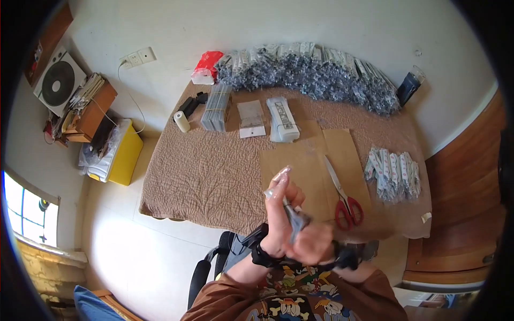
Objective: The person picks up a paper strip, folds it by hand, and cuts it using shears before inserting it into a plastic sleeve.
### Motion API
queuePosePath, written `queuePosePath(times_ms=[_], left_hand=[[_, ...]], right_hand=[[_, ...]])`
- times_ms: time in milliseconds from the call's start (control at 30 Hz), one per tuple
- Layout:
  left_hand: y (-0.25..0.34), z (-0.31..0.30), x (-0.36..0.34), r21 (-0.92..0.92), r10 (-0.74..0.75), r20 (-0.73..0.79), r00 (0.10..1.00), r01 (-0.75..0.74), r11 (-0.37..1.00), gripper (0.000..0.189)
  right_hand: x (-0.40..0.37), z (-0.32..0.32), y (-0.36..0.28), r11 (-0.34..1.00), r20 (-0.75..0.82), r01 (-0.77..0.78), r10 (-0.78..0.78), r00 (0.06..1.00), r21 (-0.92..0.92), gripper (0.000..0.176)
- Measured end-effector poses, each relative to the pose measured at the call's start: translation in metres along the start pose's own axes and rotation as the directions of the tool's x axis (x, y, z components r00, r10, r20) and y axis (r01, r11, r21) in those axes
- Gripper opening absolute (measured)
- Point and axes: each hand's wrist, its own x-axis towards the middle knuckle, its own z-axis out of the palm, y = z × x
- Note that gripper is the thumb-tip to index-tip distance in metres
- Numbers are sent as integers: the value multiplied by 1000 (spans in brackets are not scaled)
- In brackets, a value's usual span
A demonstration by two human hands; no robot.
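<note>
Above the table's near edge, my left hand (279,206) is closed, thumb up, round a small grey piece (296,218) whose kind I cannot make out. My right hand (314,242) is blurred by motion; it looks closed at the lower end of that piece. Something clear and shiny shows at the left fingertips. Under and beyond the hands lies a flat brown cardboard sheet (300,160). To their right, scissors (342,200) with red handles rest on the cardboard, blades pointing away.
A long row of packed plastic sachets (310,75) lines the table's back. A smaller sachet pile (393,174) lies right. Further back are a banded stack (216,108), a flat packet (251,119), a white wrapped pack (282,120), a white roll (181,121) and a red-white packet (208,68).
</note>
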Motion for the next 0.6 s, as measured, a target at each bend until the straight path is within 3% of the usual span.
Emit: queuePosePath(times_ms=[33,67,133,167,200,267,300,333,400,433,500,533,600], left_hand=[[-5,10,-9,43,-61,-66,996,64,997,23],[-11,21,-18,78,-114,-133,984,125,989,25],[-10,19,-21,121,-171,-201,965,197,973,28],[-3,9,-10,55,-157,-132,979,166,985,30],[2,0,0,-21,-140,-65,988,139,990,33],[-3,-6,-4,-103,-135,-21,991,132,986,35],[-9,2,-13,-17,-150,-67,986,149,989,37],[-15,10,-22,69,-165,-118,979,174,982,40],[-15,8,-27,159,-188,-180,966,217,963,42],[-6,2,-13,82,-170,-72,983,176,981,41],[6,-7,3,-91,-115,123,986,127,988,39],[3,-3,-2,-97,-114,120,986,126,987,39],[-7,17,-21,62,-186,-89,978,192,979,43]], right_hand=[[8,-2,2,1000,4,-9,9,1000,4,34],[23,-7,10,966,-52,-256,258,965,48,35],[48,-12,21,716,-145,-677,697,702,169,36],[44,-9,19,726,-151,-667,688,710,168,36],[32,-5,12,861,-103,-502,509,855,86,36],[9,0,-8,992,52,-126,127,991,-27,35],[12,-1,-2,992,55,-127,128,990,-25,35],[25,-5,8,947,1,-320,320,947,28,35],[43,-11,20,736,-77,-658,674,735,159,33],[39,-10,16,742,-83,-652,667,740,157,33],[17,-2,-12,939,32,-328,327,945,99,24],[10,0,-18,986,103,-142,133,986,91,19],[9,-5,19,967,-66,-249,252,965,61,20]])
